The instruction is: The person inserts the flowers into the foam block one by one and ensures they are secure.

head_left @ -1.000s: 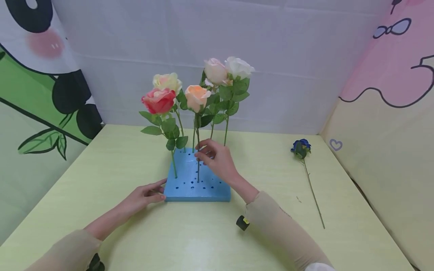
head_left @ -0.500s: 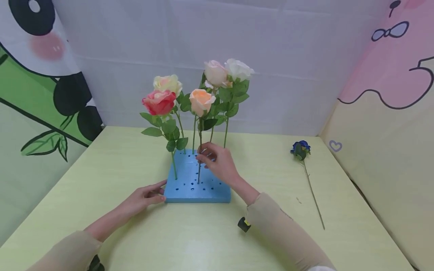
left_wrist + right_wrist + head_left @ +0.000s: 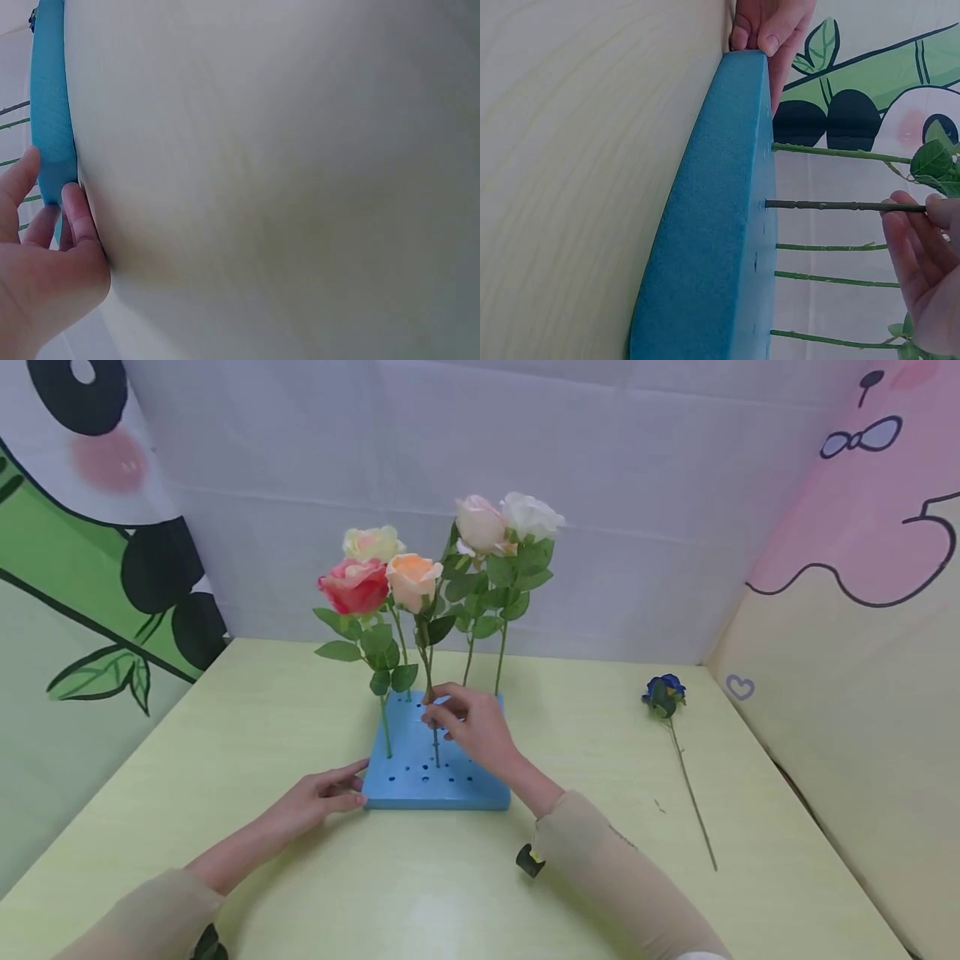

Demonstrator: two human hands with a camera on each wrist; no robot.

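My right hand (image 3: 474, 727) pinches the dark stem of a peach rose (image 3: 414, 582) between thumb and fingers. The rose leans left, and its lower end meets a hole in the blue pegboard-like block (image 3: 408, 789), as the right wrist view also shows. At the block's front left corner, my left hand (image 3: 318, 802) grips the edge, thumb (image 3: 22, 176) on one face and fingers against the side. A red rose (image 3: 354, 586) and a pale yellow rose (image 3: 373, 542) stand in the block at left. Behind stand a pale pink rose (image 3: 482, 525) and a white rose (image 3: 531, 516).
A blue rose (image 3: 664, 695) with a long bare stem lies on the table (image 3: 600, 727) to the right. Small bits of debris lie near its stem. A pale cloth (image 3: 637, 527) hangs behind the table, with printed panels at both sides.
The peach rose's head swung right, then back left, and now tilts towards the red rose. My right hand has shifted slightly left and down with the stem; the left hand stays put.
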